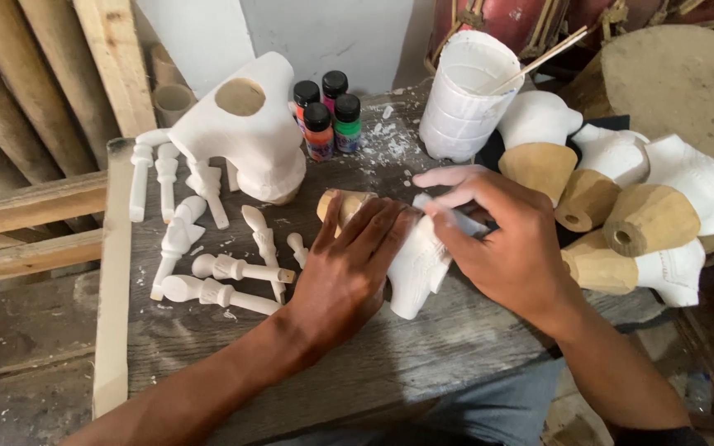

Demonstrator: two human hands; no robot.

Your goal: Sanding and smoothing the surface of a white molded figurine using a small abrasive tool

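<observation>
Left hand (345, 268) lies flat, pinning white-coated carved wooden piece with bare tan end (411, 260) on grey plank surface (423, 355). Right hand (497, 239) pinches small grey sanding scrap (456, 216) against it. Likely rigid, light, chalky; hold bare end.
</observation>
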